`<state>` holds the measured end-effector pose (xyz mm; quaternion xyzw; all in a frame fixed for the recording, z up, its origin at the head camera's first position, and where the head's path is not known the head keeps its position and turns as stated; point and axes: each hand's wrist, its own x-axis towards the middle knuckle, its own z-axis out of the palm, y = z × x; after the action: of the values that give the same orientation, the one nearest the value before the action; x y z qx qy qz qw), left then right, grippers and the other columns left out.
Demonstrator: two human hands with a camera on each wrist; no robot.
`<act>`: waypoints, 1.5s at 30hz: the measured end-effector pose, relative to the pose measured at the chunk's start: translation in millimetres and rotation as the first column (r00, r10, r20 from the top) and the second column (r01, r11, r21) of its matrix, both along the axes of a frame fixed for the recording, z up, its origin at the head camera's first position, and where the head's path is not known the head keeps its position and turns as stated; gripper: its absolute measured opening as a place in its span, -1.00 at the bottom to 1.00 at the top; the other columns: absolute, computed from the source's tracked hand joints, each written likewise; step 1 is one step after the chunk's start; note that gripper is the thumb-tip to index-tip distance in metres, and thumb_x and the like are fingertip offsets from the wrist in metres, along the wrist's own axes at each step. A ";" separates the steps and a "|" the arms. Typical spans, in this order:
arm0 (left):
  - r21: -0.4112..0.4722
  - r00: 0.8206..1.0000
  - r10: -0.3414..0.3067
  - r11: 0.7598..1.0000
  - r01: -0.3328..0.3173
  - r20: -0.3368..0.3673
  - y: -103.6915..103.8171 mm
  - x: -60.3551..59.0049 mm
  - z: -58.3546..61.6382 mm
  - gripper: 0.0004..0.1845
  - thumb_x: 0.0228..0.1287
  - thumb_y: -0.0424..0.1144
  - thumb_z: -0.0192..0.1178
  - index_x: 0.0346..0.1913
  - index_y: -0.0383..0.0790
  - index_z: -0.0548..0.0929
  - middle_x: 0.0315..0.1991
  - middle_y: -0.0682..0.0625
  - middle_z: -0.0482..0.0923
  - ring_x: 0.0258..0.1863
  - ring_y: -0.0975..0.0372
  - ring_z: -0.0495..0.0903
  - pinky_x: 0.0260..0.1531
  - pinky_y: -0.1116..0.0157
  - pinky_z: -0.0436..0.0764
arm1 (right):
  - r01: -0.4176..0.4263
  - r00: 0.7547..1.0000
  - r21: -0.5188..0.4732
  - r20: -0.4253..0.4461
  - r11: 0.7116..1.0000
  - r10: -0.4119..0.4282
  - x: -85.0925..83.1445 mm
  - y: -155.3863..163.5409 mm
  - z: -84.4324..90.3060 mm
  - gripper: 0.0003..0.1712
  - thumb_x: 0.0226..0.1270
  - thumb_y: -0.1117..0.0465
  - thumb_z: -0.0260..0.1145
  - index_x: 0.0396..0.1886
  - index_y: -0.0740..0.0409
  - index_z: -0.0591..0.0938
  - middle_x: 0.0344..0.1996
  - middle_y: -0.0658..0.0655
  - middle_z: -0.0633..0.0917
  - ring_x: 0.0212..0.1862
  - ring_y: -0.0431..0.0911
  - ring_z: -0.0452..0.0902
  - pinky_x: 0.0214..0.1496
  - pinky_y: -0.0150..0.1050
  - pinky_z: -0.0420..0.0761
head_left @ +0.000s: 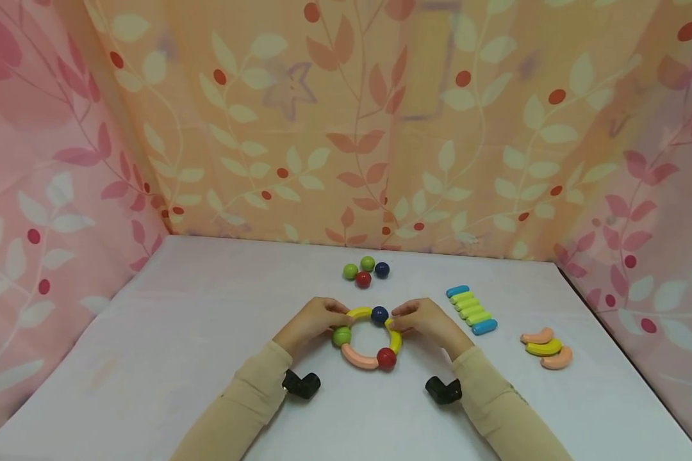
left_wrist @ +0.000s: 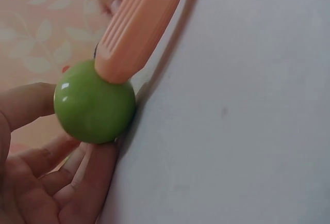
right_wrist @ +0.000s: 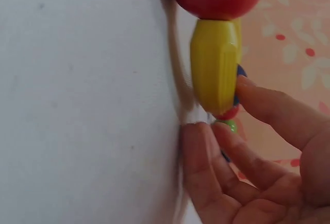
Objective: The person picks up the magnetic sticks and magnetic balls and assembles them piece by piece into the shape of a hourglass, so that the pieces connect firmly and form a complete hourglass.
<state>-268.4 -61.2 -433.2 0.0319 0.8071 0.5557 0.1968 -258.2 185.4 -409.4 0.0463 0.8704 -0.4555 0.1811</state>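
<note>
On the white table lies a ring of toy balls joined by curved rods. A green ball (head_left: 341, 336), a navy ball (head_left: 379, 314) and a red ball (head_left: 387, 358) sit around it. Between them run an orange curved rod (head_left: 359, 358), a yellow curved rod (head_left: 359, 313) at the upper left and another yellow curved rod (right_wrist: 214, 66) at the right. My left hand (head_left: 321, 315) pinches the green ball between thumb and fingers. With thumb and fingers, my right hand (head_left: 423, 318) holds the right yellow rod below its end.
Behind the ring lie loose balls, among them a red ball (head_left: 363, 279). To the right is a row of blue and green straight rods (head_left: 471, 310), then several curved rods (head_left: 544, 347). A floral curtain (head_left: 346, 128) stands behind the table (head_left: 150, 358).
</note>
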 end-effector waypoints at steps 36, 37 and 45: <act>0.189 0.994 -0.023 0.982 0.003 0.104 -9.9 1.7 -5.0 -0.63 0.30 -0.32 0.27 0.15 -0.32 0.63 -0.08 -0.13 0.68 -0.23 0.26 0.63 -0.19 0.32 0.72 | 0.136 0.965 -0.081 -0.215 0.987 -0.150 -9.1 37.3 4.8 -0.48 0.27 0.02 0.44 0.16 0.15 0.65 0.12 0.20 0.70 0.03 -0.06 0.65 0.13 -0.17 0.66; 0.190 0.994 -0.023 0.982 0.003 0.103 -9.8 1.8 -5.3 -0.63 0.30 -0.32 0.27 0.15 -0.33 0.63 -0.07 -0.14 0.68 -0.23 0.26 0.63 -0.19 0.33 0.72 | 0.151 0.960 -0.071 -0.228 0.986 -0.164 -11.2 44.2 6.0 -0.45 0.26 -0.01 0.45 0.18 0.14 0.64 0.15 0.20 0.68 0.10 -0.04 0.61 0.16 -0.16 0.63; 0.192 0.996 -0.018 0.981 0.000 0.092 -9.2 0.5 -8.3 -0.64 0.29 -0.34 0.27 0.13 -0.35 0.65 0.02 -0.18 0.65 -0.23 0.26 0.65 -0.15 0.33 0.72 | 0.204 0.942 -0.005 -0.270 0.979 -0.198 -25.7 107.5 16.3 -0.34 0.32 0.00 0.39 0.34 0.20 0.51 0.37 0.33 0.46 0.48 0.24 0.18 0.49 0.17 0.25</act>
<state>-267.9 -70.4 -441.5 0.0286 0.7397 0.6308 0.2328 -283.9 292.9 -393.1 0.0745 0.8828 -0.4636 0.0130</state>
